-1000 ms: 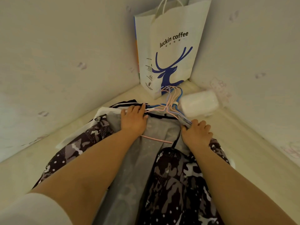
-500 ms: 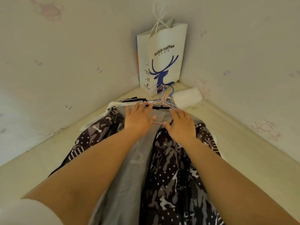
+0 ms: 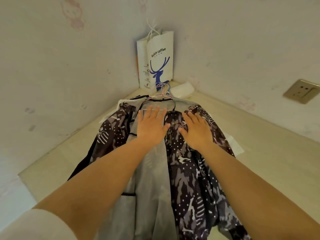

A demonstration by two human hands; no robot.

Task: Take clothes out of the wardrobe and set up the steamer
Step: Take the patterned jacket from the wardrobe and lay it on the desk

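My left hand (image 3: 151,126) lies flat, fingers spread, on the grey garment (image 3: 152,179); my right hand (image 3: 197,129) rests beside it, equally flat, on the dark patterned garment (image 3: 188,179). Neither grips anything. Just beyond my fingertips lie the hangers (image 3: 163,94), then a paper bag (image 3: 158,64) in the corner.

Lower hem of the patterned garment (image 3: 190,179) cut off by the bottom edge. Clothes beneath it largely hidden, only white corners showing at its sides. Hanger hooks (image 3: 163,89) bunched beyond its collar, count unclear. Small print on the paper bag (image 3: 159,66) behind the hooks too small to read. Wall socket (image 3: 302,90) far right of the garment, cropped by the frame edge.
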